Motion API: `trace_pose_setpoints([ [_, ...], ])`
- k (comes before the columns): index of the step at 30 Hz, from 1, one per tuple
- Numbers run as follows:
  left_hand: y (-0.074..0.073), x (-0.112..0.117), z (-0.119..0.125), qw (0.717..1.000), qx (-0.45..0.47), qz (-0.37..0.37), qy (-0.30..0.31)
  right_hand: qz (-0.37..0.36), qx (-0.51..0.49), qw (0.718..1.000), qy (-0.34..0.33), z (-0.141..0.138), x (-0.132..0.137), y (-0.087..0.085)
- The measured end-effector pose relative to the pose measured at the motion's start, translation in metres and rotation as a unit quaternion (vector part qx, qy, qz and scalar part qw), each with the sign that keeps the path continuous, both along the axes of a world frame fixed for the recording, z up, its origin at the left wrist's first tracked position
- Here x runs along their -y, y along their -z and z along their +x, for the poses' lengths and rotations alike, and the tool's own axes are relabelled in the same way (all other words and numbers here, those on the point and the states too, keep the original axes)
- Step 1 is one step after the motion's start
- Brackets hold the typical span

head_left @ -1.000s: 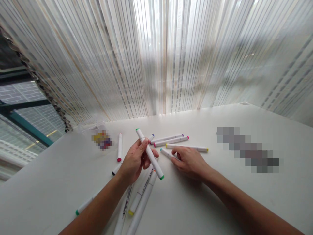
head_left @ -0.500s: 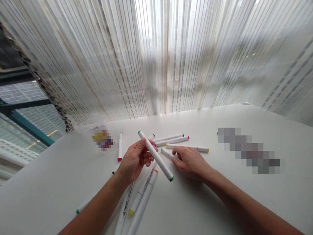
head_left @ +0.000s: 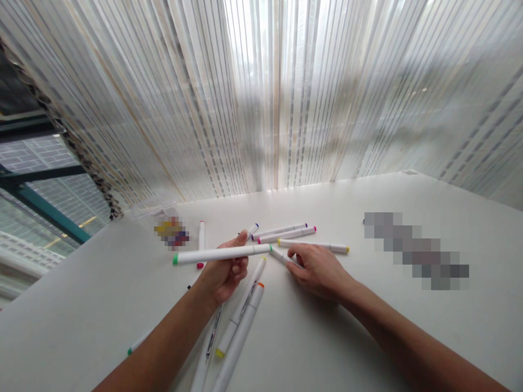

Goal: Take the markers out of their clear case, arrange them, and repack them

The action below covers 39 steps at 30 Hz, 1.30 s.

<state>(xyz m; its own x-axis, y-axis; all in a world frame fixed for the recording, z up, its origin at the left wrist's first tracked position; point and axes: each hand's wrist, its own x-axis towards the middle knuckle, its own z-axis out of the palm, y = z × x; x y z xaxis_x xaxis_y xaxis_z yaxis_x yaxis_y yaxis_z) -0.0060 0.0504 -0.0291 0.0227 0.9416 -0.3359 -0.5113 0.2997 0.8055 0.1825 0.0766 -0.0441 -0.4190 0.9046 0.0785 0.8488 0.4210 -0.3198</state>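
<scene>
1. Left hand [head_left: 223,275] raised just above the table [head_left: 368,337], fingers closed round a green-capped marker [head_left: 220,253].
2. Marker held near its right half, lying almost level, green cap at the far left end, other end pointing right toward the right hand [head_left: 316,267].
3. Thumb on top of the barrel, other fingers curled beneath.
4. Right hand flat and low on the table, palm down, fingers loosely together, tips resting on a teal-capped marker [head_left: 281,256].
5. Teal-capped marker lying on the table, angled, its upper end just beside the right end of the held marker; touching or not, cannot tell.
6. Just beyond the right hand: yellow-capped marker [head_left: 322,246] lying across, then a pink-capped marker [head_left: 288,235] and a purple-capped marker [head_left: 281,229] side by side behind it.
7. Blue-capped marker [head_left: 253,229] just past the left thumb, mostly hidden.
8. Red-capped marker [head_left: 201,239] lying lengthwise behind the held one, partly covered by it.
9. Below the left hand: orange-capped marker [head_left: 241,337] and two more pens beside it, running toward the near edge, partly under the forearm.
10. Clear box [head_left: 157,213] at the far left of the table, near the curtain [head_left: 261,92].
11. Blurred patch on the table well to the right; contents cannot be told.
</scene>
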Motion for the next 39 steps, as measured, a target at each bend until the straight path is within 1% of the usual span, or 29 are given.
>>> trace_pose_setpoints([
  [3,-0.004,0.004,0.001,1.0,-0.001,0.002,0.024,-0.002,-0.004,1.0,0.0,0.0,0.0,0.0],
  [5,-0.007,0.007,0.002,0.997,0.015,0.013,0.068,0.001,-0.007,1.0,-0.002,0.0,0.001,0.0],
  [8,-0.009,0.01,0.003,0.989,0.065,0.035,0.125,0.012,-0.009,1.0,-0.009,0.0,0.002,-0.001],
  [10,-0.009,0.01,0.004,0.987,0.082,0.052,0.131,0.013,-0.006,1.0,-0.014,0.0,0.003,-0.002],
  [12,-0.007,0.008,0.005,0.988,0.078,0.069,0.112,0.007,-0.004,1.0,-0.017,0.0,0.003,-0.003],
  [15,-0.005,0.007,0.006,0.991,0.042,0.101,0.073,0.001,-0.009,1.0,-0.026,0.0,0.002,-0.003],
  [17,-0.003,0.008,0.007,0.989,0.007,0.135,0.062,0.001,-0.011,1.0,-0.03,0.0,0.001,-0.003],
  [18,-0.002,0.008,0.008,0.985,-0.01,0.156,0.066,0.0,-0.007,1.0,-0.028,0.001,0.001,-0.003],
  [23,0.007,0.01,0.014,0.958,-0.094,0.236,0.134,-0.001,0.004,1.0,-0.024,0.0,0.001,-0.003],
  [25,0.008,0.011,0.016,0.948,-0.127,0.255,0.139,0.0,0.006,0.999,-0.034,0.0,0.002,-0.004],
  [27,0.005,0.011,0.016,0.946,-0.141,0.267,0.115,-0.003,0.014,0.999,-0.03,-0.001,0.003,-0.004],
  [28,0.003,0.011,0.015,0.949,-0.139,0.27,0.088,-0.006,0.018,1.0,-0.024,-0.001,0.003,-0.004],
  [30,-0.002,0.009,0.011,0.955,-0.116,0.274,0.008,-0.012,0.023,1.0,-0.009,-0.001,0.003,-0.004],
  [32,-0.007,0.005,0.003,0.958,-0.085,0.262,-0.073,-0.014,0.025,1.0,0.0,0.0,0.002,-0.003],
  [33,-0.007,0.003,-0.001,0.961,-0.075,0.248,-0.098,-0.014,0.027,1.0,0.005,0.001,0.002,-0.003],
  [35,-0.007,-0.002,-0.009,0.971,-0.065,0.206,-0.106,-0.015,0.031,0.999,0.016,0.003,0.001,-0.003],
  [39,0.0,-0.007,-0.013,0.988,-0.051,0.131,-0.066,-0.025,0.035,0.998,0.037,0.006,-0.001,-0.003],
])
